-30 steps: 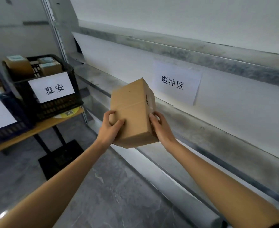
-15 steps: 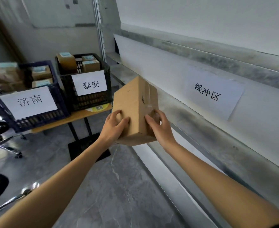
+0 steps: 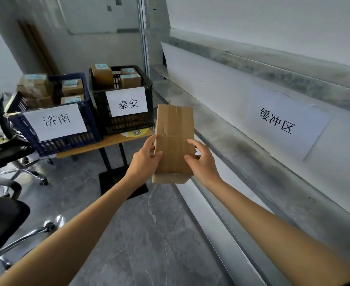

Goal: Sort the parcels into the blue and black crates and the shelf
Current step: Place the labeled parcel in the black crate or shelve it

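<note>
Crates, two: one blue crate [image 3: 67,141] and one black crate [image 3: 126,124], both on one table [image 3: 108,142]. Paper signs, three: blue crate sign [image 3: 55,121], black crate sign [image 3: 126,104] and shelf sign [image 3: 283,122], the last on the back panel above the shelf [image 3: 211,124]. Parcels: one held parcel [image 3: 175,129] between two hands, left hand [image 3: 144,162] and right hand [image 3: 203,162]; three visible in the black crate; at least four in the blue crate, the stack partly hidden. Office chairs, two: near chair [image 3: 3,215] and far chair [image 3: 7,153], both cut off by the frame edge.

Left hand [image 3: 144,159], right hand [image 3: 201,162] — gripping parcel [image 3: 175,129]
</note>
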